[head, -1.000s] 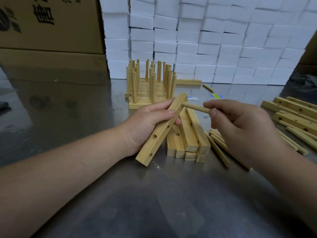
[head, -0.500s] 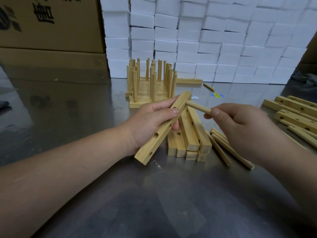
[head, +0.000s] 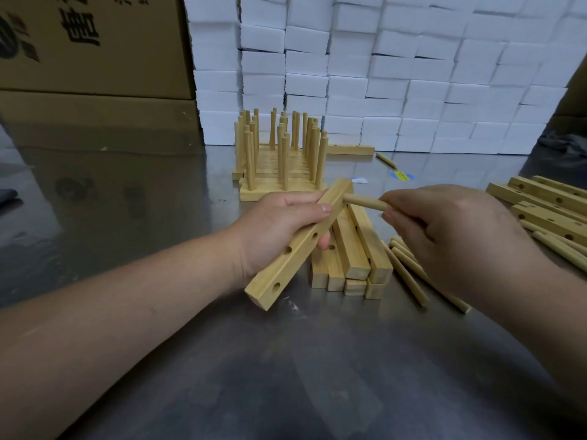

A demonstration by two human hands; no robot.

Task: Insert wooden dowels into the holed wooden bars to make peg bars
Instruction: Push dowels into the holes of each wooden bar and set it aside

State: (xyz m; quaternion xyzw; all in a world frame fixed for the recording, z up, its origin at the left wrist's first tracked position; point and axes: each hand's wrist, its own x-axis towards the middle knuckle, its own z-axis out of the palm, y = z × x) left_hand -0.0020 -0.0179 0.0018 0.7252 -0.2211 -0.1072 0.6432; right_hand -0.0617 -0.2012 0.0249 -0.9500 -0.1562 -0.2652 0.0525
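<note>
My left hand (head: 279, 227) grips a holed wooden bar (head: 295, 249), held tilted above the metal table (head: 286, 376) with its far end raised. A wooden dowel (head: 365, 202) sticks sideways out of the bar's far end, its tip in a hole there. My right hand (head: 444, 230) pinches the dowel's other end. Three empty holes show along the bar's lower part. Behind the bar lies a stack of plain holed bars (head: 352, 258). Loose dowels (head: 409, 274) lie to the right of that stack, partly under my right hand.
A block of finished peg bars (head: 279, 160) with upright dowels stands further back. More holed bars (head: 546, 208) and dowels lie at the right edge. White foam blocks (head: 381, 74) wall off the back, cardboard boxes (head: 95, 58) the back left. A stray dowel (head: 386, 160) lies near the foam.
The dowel has gone a little deeper into the bar's far hole as my right hand pushed it leftward. My left hand keeps the bar almost still.
</note>
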